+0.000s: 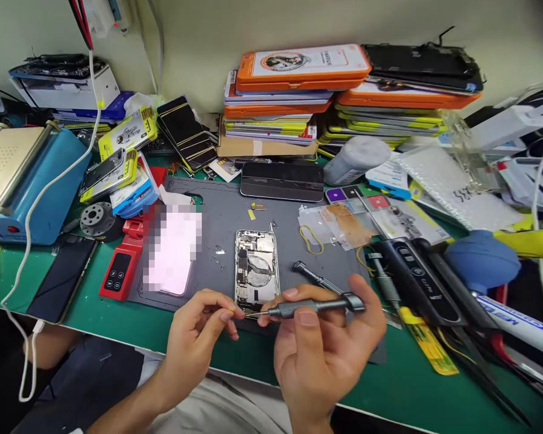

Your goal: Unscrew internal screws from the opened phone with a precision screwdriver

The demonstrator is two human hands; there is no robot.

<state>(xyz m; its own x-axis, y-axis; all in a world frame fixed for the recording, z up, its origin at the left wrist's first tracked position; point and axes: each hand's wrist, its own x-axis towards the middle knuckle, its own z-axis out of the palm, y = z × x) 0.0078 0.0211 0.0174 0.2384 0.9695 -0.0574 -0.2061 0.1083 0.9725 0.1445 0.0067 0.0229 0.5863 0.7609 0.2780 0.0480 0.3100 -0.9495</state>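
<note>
An opened phone (256,265) lies on a dark grey mat (217,211), its inner parts exposed. Just in front of its lower edge, my right hand (326,337) grips a grey precision screwdriver (308,306) held nearly level, tip pointing left. My left hand (203,331) is closed in a pinch at the screwdriver's tip; whatever sits between thumb and forefinger is too small to make out. A second screwdriver (317,277) lies on the mat right of the phone. Left of it rests a phone with a lit screen (176,253), partly pixelated.
A red device (122,271) and a blue machine (40,181) stand at the left. Stacked orange boxes (298,66) line the back wall. Tweezers (493,380), a blue air blower (482,262) and a black tool (420,280) crowd the right side. A white cable (57,181) hangs at left.
</note>
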